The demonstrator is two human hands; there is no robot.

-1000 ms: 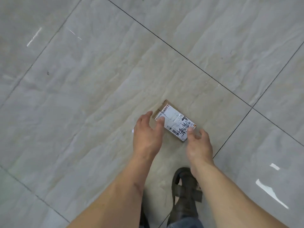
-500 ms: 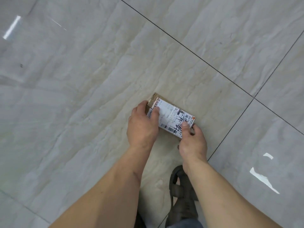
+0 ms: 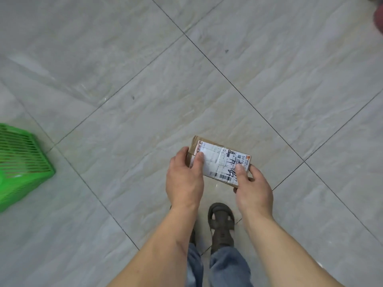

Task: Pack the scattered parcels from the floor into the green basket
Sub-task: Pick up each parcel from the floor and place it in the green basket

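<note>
A small brown cardboard parcel with a white shipping label is held above the tiled floor, between both hands. My left hand grips its left end, thumb on the label and fingers round the edge. My right hand grips the near right corner, thumb on top and fingers underneath. At the left edge of the view stands the green basket, a slatted plastic one, only partly in view and well to the left of the parcel.
Large grey floor tiles with dark grout lines fill the view. My foot in a dark sandal and blue jeans legs are just below the hands. A reddish object pokes in at the top right corner.
Both hands closed on the parcel and lifted it off the floor. The view swung so that the green basket now appears at the left edge.
</note>
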